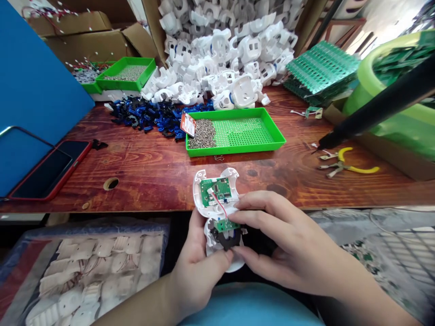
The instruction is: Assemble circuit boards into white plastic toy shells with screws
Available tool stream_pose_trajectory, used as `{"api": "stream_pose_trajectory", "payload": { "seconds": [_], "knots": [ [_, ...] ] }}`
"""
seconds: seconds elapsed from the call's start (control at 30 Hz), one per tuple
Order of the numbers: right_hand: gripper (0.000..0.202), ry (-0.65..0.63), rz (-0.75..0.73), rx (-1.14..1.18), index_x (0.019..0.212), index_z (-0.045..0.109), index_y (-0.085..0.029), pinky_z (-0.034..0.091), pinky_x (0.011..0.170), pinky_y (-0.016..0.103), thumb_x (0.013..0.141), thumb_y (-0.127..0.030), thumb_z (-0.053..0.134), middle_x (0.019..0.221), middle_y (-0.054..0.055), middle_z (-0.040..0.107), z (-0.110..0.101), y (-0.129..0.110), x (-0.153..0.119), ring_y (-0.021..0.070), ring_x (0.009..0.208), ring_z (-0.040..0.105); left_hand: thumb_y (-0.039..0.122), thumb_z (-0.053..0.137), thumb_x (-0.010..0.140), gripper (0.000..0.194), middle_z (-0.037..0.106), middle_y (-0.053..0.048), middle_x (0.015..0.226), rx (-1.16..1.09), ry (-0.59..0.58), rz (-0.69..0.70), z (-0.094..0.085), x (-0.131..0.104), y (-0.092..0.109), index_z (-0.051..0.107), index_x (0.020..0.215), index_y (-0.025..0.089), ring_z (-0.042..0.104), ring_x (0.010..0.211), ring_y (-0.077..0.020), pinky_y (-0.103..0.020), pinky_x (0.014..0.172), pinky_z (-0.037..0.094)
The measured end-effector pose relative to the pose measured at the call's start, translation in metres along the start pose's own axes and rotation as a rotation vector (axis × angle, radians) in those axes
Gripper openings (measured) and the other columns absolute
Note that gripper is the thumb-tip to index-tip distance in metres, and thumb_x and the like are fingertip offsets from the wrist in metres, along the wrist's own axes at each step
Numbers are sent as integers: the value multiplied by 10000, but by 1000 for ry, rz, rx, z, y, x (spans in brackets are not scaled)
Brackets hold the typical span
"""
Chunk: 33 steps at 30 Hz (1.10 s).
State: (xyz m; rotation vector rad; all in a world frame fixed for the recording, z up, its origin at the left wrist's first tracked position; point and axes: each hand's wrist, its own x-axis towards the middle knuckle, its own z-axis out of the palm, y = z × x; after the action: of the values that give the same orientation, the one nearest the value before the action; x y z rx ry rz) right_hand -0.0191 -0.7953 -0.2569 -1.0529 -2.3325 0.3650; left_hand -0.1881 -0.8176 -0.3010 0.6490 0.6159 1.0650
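Note:
A white plastic housing [198, 195] is held at the table's front edge, its upper half lying open with a green circuit board [207, 188] inside. A red and white wire [219, 203] runs from it down to a smaller green board [222, 225] in the lower white part, beside a black piece [227, 241]. My left hand [200, 271] wraps the lower part from the left, thumb on the black piece. My right hand [278, 240] holds the housing from the right, with fingertips at the joint between the halves and the thumb near the black piece.
A green tray [251, 131] of small screws stands behind the housing. Blue and black clips [146, 115] and piled white shells [217, 68] lie farther back. Yellow-handled pliers [360, 169] and a black rod-shaped tool [377, 106] are right; a phone [47, 170] is left.

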Motion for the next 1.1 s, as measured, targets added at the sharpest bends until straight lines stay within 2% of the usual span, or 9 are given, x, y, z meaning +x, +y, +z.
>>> {"api": "stream_pose_trajectory", "payload": {
  "seconds": [0.17,0.33,0.4,0.53,0.67,0.8,0.93,1.1],
  "knots": [
    [326,-51,9,1,1062,590,-167,474,857,250,757,-272,630,1096,81,529,-8,-7,-1,156,1013,518,62,634,743,624,631,3,1159,-141,-151,-91,-6,0,5,456,1249,380,570,1071,-183,-265,865,452],
    [297,-88,29,-31,1056,586,-182,485,832,278,777,-280,608,1106,76,528,-11,-10,-3,169,997,524,150,667,719,740,528,-35,1296,-201,-283,-149,-9,3,13,326,1332,386,464,1202,-278,-394,946,408],
    [291,-111,35,-48,1075,580,-196,486,827,292,794,-271,589,1124,74,521,-11,-9,-3,171,993,523,144,642,748,729,503,-20,1323,-169,-256,-150,-9,3,13,299,1342,391,423,1240,-262,-397,1000,362],
    [238,-159,43,-71,1049,593,-211,489,816,308,821,-272,565,1110,63,530,-9,-9,-2,173,985,518,118,548,838,610,523,14,1305,-17,-121,-129,-6,2,7,316,1331,390,419,1249,-187,-340,1058,305],
    [244,-175,13,-95,1065,595,-205,486,837,330,826,-235,560,1073,60,552,-6,-11,2,185,988,509,132,504,869,543,540,2,1289,171,-28,-24,-2,3,2,321,1333,346,467,1204,-161,-297,1042,336],
    [196,-153,-4,-141,1009,626,-181,503,816,349,833,-217,546,1016,75,579,-3,-15,4,199,935,529,159,500,874,483,537,-20,1291,297,31,-7,-2,2,3,355,1316,289,474,1197,-168,-285,1026,356],
    [185,-131,-37,-158,967,650,-182,500,852,381,855,-217,508,1001,76,599,-2,-17,6,210,943,546,177,509,871,409,582,-11,1228,337,86,2,-5,3,4,415,1260,265,528,1128,-136,-231,960,409],
    [235,-112,-25,-115,1057,616,-171,466,933,387,846,-191,514,1093,91,573,2,-15,1,218,1038,525,187,533,856,373,603,-13,1199,362,120,30,-8,4,4,454,1215,250,545,1106,-137,-224,939,424]
  ]
}}
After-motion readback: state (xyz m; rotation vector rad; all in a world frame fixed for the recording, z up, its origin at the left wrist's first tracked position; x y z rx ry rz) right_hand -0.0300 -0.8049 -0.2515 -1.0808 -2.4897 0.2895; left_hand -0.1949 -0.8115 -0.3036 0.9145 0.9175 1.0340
